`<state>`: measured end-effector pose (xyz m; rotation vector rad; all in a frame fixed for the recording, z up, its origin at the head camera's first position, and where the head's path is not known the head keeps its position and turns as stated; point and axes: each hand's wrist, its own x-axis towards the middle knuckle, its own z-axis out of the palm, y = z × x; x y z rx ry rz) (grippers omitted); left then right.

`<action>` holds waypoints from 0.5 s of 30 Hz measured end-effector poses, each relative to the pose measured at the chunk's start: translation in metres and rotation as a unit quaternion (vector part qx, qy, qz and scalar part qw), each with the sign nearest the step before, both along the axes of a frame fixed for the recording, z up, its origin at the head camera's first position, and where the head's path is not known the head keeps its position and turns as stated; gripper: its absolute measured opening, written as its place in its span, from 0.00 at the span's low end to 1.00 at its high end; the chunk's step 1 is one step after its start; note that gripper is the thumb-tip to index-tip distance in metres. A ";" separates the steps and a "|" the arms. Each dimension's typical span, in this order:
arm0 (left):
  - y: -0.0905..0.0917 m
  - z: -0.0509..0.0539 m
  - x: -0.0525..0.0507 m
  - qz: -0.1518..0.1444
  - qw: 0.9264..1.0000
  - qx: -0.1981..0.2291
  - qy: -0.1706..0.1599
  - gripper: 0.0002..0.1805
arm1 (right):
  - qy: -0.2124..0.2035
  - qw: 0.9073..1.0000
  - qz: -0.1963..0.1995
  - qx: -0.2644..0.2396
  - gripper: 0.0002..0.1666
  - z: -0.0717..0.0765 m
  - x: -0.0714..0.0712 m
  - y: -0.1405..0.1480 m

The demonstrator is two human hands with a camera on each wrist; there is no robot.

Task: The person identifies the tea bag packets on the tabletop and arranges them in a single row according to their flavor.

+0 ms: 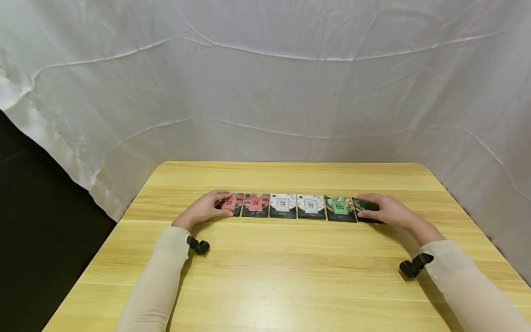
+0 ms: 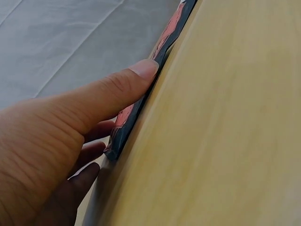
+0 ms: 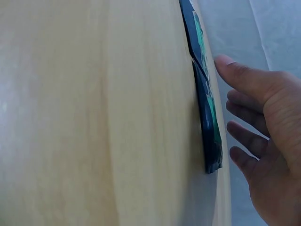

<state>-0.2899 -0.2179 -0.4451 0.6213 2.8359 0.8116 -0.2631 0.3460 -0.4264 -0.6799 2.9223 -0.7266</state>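
Note:
Several flat sachets lie side by side in one row across the table: a red-and-black sachet (image 1: pixel 235 204) at the left end, another red sachet (image 1: pixel 256 205), a white sachet (image 1: pixel 283 205), a second white sachet (image 1: pixel 311 206), a green sachet (image 1: pixel 341 208) and a darker green sachet (image 1: pixel 367 206) at the right end. My left hand (image 1: pixel 202 209) spans the leftmost sachet; in the left wrist view its thumb (image 2: pixel 144 69) lies against the red sachet (image 2: pixel 123 117). Over the rightmost sachet is my right hand (image 1: pixel 392 210), fingers spread and relaxed, beside the green sachet (image 3: pixel 210 127) in the right wrist view.
The sachets rest on a light wooden table (image 1: pixel 286 267) with rounded far corners. A pale cloth curtain (image 1: pixel 265 92) hangs behind and around it. Small black cameras are strapped on both sleeves. A dark area (image 1: pixel 37 221) lies left of the table.

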 end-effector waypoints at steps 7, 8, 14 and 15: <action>0.000 0.001 0.001 0.002 1.000 -0.008 0.006 0.45 | 0.007 1.000 -0.002 0.004 0.42 0.001 0.000 0.002; 0.000 0.002 0.001 0.002 1.000 -0.009 0.008 0.45 | 0.008 1.000 -0.001 0.004 0.42 0.001 0.000 0.002; 0.002 0.006 0.005 -0.001 1.000 -0.013 0.028 0.44 | 0.011 1.000 0.003 0.008 0.42 0.005 0.001 0.003; 0.002 0.007 0.006 -0.004 0.999 -0.013 0.033 0.44 | 0.011 1.000 0.000 0.008 0.42 0.006 0.002 0.003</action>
